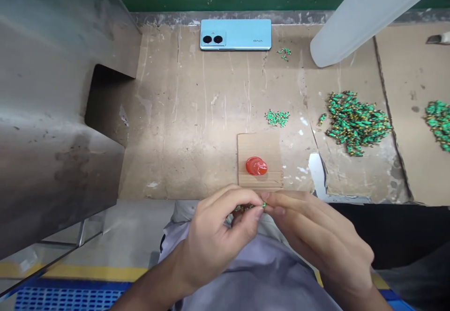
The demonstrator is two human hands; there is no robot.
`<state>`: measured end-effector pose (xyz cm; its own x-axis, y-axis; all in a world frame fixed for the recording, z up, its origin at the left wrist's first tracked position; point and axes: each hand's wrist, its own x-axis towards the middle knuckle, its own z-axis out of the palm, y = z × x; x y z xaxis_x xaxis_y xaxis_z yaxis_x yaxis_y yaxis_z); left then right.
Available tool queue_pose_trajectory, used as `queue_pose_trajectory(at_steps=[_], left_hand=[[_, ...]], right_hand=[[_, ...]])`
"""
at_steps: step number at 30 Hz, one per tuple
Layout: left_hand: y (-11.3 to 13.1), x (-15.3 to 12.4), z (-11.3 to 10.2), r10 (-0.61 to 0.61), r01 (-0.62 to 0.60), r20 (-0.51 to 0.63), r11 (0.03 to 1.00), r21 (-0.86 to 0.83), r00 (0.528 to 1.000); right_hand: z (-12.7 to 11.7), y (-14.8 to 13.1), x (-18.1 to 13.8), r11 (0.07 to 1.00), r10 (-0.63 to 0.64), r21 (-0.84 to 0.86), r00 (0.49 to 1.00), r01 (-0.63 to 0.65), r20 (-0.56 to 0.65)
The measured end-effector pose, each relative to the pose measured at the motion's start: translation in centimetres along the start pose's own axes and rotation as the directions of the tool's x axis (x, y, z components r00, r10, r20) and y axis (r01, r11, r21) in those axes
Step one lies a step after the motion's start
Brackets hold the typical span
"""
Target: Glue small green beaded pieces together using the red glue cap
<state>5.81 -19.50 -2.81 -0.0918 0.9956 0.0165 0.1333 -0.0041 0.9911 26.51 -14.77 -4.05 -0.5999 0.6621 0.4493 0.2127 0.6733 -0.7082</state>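
Note:
My left hand [218, 229] is curled, thumb and forefinger pinching a tiny green piece [263, 204]. Several more green pieces [242, 207] show inside its curled fingers, partly hidden. From the other side, the closed fingertips of my right hand [319, 236] meet at the same tiny piece; its exact shape is too small to make out. Both hands are just in front of the table edge, over my lap. Just beyond them, a small glossy red blob or cap [256, 166] rests on a square of corrugated cardboard [246, 142].
A small cluster of green bits [277, 118] lies beyond the cardboard square. Larger heaps of green pieces with yellow and dark parts [356, 122] are at right. A blue phone [242, 34] lies at the back, near a white tube [365, 16]. Metal housing [52, 114] stands left.

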Motion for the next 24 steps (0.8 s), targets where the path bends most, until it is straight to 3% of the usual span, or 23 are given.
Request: queue_pose_trajectory(at_steps=[5, 9, 12, 17, 20, 24], left_hand=[[0.2, -0.3, -0.1, -0.149, 0.148, 0.059, 0.989, 0.014, 0.987], [0.1, -0.3, 0.2, -0.205, 0.207, 0.061, 0.978, -0.040, 0.977], [-0.2, -0.5, 0.5, -0.324, 0.328, 0.055, 0.938, -0.110, 0.945], [-1.1, -0.4, 0.4, -0.508, 0.502, 0.130, 0.720, -0.479, 0.852], [-1.6, -0.1, -0.1, -0.529, 0.546, 0.233, 0.575, -0.609, 0.816], [-1.9, 0.3, -0.5, -0.569, 0.574, 0.254, 0.498, -0.651, 0.782]], right_hand=[[0.1, 1.1, 1.7, 0.999, 0.036, 0.025, 0.999, -0.036, 0.005], [0.2, 1.1, 1.6, 0.993, 0.118, 0.022, 0.993, -0.117, -0.014], [0.2, 1.6, 1.0, 0.991, 0.135, -0.002, 0.991, -0.135, -0.026], [0.3, 4.3, 0.4, 0.965, 0.210, -0.110, 0.954, -0.237, -0.215], [0.5, 5.6, 0.5, 0.955, 0.196, -0.188, 0.962, -0.231, -0.191], [0.8, 5.9, 0.9, 0.948, 0.189, -0.231, 0.971, -0.220, -0.146]])
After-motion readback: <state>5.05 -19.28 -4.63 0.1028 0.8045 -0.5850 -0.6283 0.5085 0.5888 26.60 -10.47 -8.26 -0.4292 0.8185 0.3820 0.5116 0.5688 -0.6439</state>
